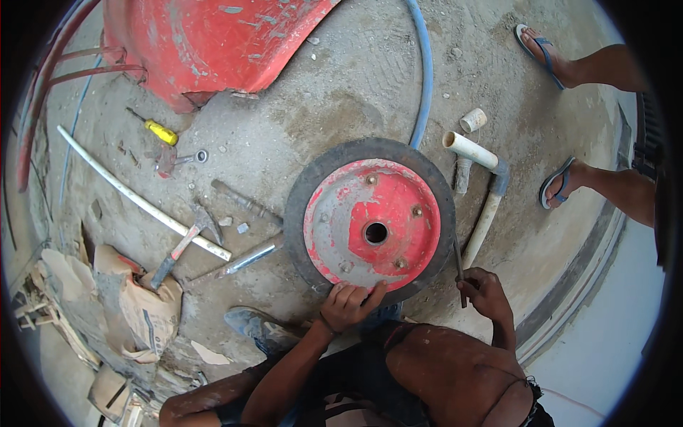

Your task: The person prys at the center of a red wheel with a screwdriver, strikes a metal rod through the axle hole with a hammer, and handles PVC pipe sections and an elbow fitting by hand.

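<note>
A wheel with a black tyre point(306, 199) and a scuffed red and grey hub point(334, 235) lies flat on the dusty ground, bolts round its centre hole. My left hand point(348, 304) is closed over the hub's lower rim, fingers curled on it. At the tyre's lower right, my right hand point(482, 292) grips an upright, thin dark metal bar point(458, 256). Just beyond it lies an elbowed white pipe point(484, 213).
Left lie a hammer point(183, 245), yellow screwdriver point(162, 131), wrench point(192, 158), metal rods point(249, 260), white tube point(135, 199) and torn sack point(149, 320). Above are a red metal body point(199, 43) and blue hose point(423, 78). Another person's sandalled feet point(555, 185) stand at right.
</note>
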Demonstrator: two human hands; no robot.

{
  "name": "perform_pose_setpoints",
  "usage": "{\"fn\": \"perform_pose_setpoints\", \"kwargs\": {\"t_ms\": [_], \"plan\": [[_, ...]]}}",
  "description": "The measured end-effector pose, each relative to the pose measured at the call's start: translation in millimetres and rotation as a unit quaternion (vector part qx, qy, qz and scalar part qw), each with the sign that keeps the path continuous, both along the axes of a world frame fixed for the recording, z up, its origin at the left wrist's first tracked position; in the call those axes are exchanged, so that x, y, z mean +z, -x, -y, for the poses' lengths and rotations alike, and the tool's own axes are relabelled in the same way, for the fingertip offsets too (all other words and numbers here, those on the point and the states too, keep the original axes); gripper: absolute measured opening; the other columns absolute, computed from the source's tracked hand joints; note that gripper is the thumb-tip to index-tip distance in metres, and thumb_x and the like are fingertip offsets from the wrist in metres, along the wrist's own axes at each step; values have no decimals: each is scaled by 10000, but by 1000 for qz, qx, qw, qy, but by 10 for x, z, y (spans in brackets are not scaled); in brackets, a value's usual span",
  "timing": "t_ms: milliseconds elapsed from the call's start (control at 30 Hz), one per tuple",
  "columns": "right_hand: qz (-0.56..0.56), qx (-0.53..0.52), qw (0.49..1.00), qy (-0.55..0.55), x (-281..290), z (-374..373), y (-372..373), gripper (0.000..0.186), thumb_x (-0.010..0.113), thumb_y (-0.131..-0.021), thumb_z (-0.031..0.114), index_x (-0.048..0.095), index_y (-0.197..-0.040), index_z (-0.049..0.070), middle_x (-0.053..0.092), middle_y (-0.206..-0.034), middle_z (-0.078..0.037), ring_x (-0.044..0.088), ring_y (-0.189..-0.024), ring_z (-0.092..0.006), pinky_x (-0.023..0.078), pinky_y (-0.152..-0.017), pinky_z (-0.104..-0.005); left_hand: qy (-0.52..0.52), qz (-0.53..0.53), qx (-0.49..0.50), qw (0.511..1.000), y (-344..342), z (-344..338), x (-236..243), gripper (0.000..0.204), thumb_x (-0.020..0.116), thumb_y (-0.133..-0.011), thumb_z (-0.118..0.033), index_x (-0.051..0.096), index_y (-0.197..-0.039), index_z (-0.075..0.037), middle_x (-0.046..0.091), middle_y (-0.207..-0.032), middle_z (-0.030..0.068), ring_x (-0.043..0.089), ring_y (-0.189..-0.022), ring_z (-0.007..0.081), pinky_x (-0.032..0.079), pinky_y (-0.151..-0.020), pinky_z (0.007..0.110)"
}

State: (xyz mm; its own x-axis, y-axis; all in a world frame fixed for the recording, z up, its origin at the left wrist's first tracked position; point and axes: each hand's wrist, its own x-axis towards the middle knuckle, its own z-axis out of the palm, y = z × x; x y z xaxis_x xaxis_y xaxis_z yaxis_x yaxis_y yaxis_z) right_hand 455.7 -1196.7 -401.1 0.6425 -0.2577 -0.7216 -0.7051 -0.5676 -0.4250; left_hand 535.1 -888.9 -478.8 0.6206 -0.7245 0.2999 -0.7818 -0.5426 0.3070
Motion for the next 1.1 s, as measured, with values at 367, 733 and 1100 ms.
{"fn": "perform_pose_setpoints", "kwargs": {"t_ms": [367, 733, 1100], "plan": [[354, -235, 862, -277, 522, -156, -584, 274, 754, -791, 132, 561, -944, 12, 604, -830, -135, 618, -679, -204, 503, -574, -296, 2, 15, -5, 1000, 7, -4, -23, 408, 640, -827, -165, 626, -1228, -238, 408, -933, -5, 450, -896, 153, 475, -784, 320], [346, -154, 872, -309, 16, -670, -1359, 156, 681, -867, 43, 588, -988, 10, 672, -924, -132, 649, -890, -195, 532, -799, -338, 16, 6, -15, 1000, -29, 1, 14, 426, 599, -843, -149, 602, -1264, -215, 450, -956, 2, 478, -918, 155, 468, -869, 342], [322, 154, 925, -130, -15, -816, -1618, 175, 695, -823, 51, 632, -983, 22, 676, -916, -115, 686, -804, -262, 546, -678, -367, 9, -2, -20, 1000, -32, -10, 17, 451, 600, -823, -127, 606, -1264, -222, 418, -950, 9, 459, -924, 159, 466, -857, 343]]}}
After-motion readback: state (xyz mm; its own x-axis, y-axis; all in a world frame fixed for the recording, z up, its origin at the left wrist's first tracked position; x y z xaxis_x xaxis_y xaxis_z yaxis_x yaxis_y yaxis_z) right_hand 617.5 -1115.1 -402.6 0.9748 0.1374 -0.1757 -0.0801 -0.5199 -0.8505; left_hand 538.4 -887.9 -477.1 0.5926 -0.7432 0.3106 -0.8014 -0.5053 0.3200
